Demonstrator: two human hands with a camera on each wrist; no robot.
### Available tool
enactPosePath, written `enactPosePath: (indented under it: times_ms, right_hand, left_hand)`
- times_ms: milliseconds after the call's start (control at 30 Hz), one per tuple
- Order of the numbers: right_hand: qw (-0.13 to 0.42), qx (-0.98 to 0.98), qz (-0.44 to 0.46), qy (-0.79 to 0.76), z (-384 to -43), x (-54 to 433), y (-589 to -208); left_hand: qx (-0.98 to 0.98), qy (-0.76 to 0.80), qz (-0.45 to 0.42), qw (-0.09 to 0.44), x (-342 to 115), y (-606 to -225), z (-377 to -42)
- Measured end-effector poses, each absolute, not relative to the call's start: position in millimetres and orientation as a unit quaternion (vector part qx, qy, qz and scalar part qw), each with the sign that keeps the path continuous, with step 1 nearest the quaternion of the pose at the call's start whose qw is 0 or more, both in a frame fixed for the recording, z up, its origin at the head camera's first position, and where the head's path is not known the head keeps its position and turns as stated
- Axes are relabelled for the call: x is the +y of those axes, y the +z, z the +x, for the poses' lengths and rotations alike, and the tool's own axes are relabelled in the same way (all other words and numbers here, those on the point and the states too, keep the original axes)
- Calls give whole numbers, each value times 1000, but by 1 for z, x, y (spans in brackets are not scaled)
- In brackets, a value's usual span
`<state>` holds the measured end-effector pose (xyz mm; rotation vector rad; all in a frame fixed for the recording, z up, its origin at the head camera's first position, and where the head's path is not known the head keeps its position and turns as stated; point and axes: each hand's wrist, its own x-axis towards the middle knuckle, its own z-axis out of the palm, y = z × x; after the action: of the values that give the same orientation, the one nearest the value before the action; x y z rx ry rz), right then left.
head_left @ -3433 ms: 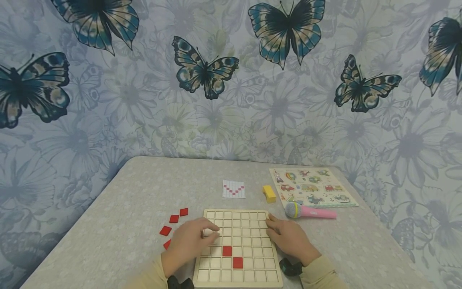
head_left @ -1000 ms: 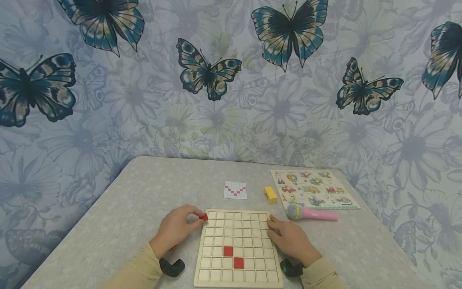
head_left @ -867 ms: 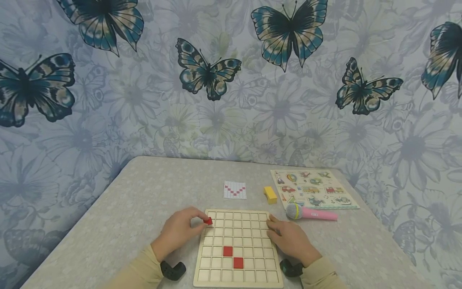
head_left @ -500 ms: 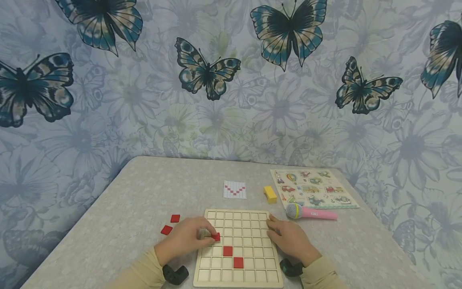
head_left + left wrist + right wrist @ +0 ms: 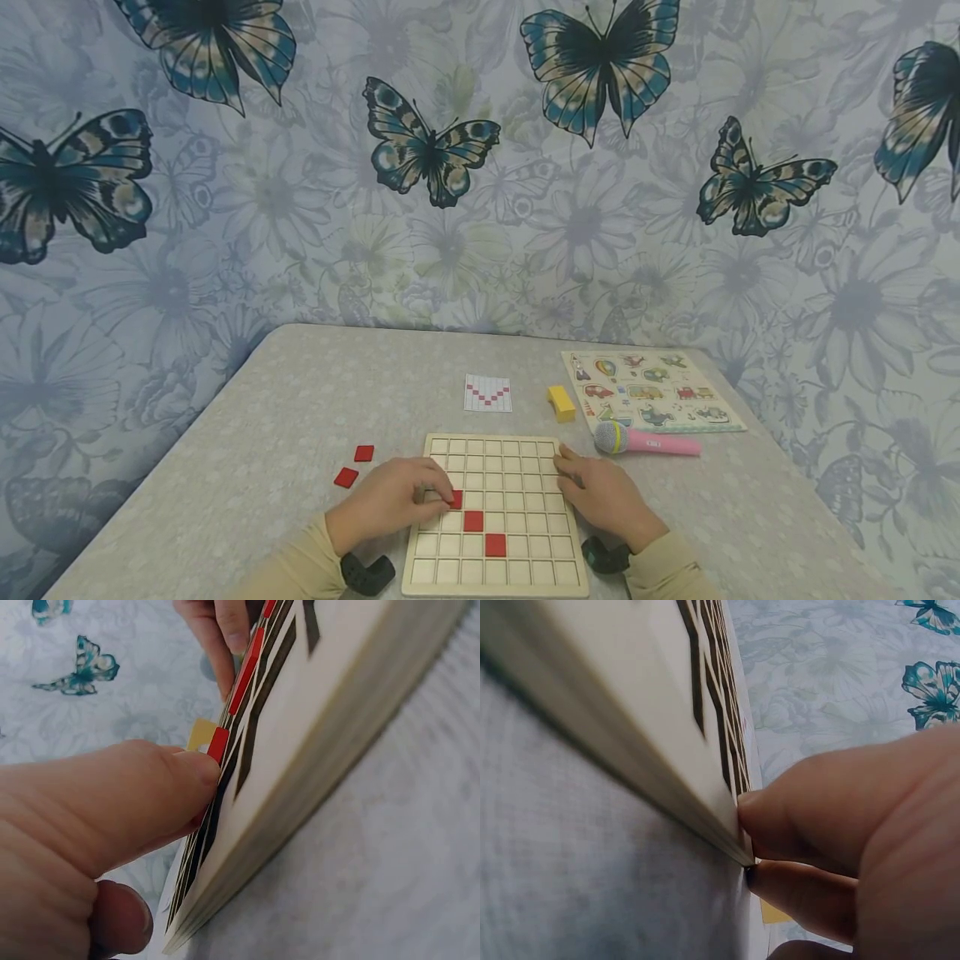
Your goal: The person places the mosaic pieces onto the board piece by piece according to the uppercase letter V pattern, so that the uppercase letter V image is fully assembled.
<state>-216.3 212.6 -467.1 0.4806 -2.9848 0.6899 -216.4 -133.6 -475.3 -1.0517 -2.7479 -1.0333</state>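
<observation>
A flat, square red tile is pinched in the left hand at a cell of the pale board, whose edge is gripped by the right hand. Cells right of the left hand are filled by two matching tiles.

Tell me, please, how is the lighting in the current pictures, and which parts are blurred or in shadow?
Head view: soft, even light without strong glare, red tiles clearly outlined. Left wrist view: the board is soft along its nearest edge, the tablecloth blurred. Right wrist view: the board's near edge is blurred too, with a dark shadow on the tablecloth beside it.
</observation>
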Motion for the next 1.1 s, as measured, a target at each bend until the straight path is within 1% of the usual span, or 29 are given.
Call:
enactPosePath:
  times_ms: [200,433,700,867,1100]
  right_hand:
    - [24,-963,149,223,-219,214,-470]
    - [25,-963,149,223,-219,215,-469]
    - [21,-962,152,225,-217,214,-468]
    - [16,-961,152,229,-217,212,-468]
    - [15,-962,150,228,-216,212,-466]
  left_hand:
    - [-874,-335,-351,19,-132,-477,-217]
    - [-879,-332,-343,9,-132,-476,-218]
    - [-883,-325,-339,19,-134,-475,-217]
    - [-905,-307,-291,43,-136,-473,-216]
    - [-957,-238,-133,101,-152,-460,-225]
